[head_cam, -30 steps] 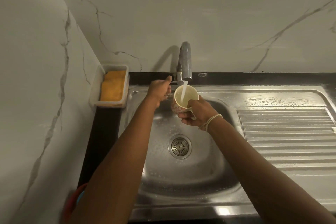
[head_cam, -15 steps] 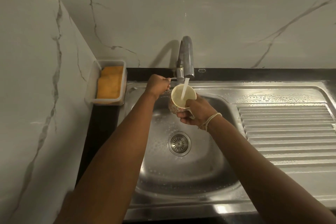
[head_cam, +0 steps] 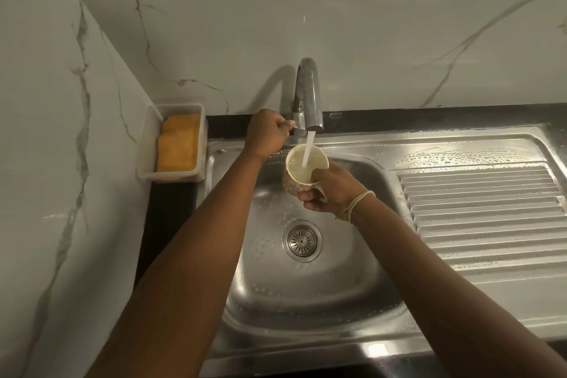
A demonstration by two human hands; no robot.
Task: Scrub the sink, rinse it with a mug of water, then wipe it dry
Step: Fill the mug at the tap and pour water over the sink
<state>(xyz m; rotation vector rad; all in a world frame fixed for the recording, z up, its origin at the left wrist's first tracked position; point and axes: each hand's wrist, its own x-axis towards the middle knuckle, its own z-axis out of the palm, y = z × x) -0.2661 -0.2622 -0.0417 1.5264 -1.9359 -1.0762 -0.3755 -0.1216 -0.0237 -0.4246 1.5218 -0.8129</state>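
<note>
The right hand (head_cam: 331,190) curls round the handle of a patterned mug (head_cam: 302,173), holding it upright over the sink (head_cam: 306,291) basin at about 12 o'clock from the drain (head_cam: 302,241). Water (head_cam: 308,149) streams from the tap (head_cam: 308,95) straight into the mug — it looks partly filled. The left hand (head_cam: 267,133) grips the tap's lever, at 10 o'clock from the mug. Droplets cover the basin and the ribbed drainboard (head_cam: 481,218) at 3 o'clock. At 9 o'clock from the tap a clear tray (head_cam: 147,147) holds orange sponges (head_cam: 178,147).
</note>
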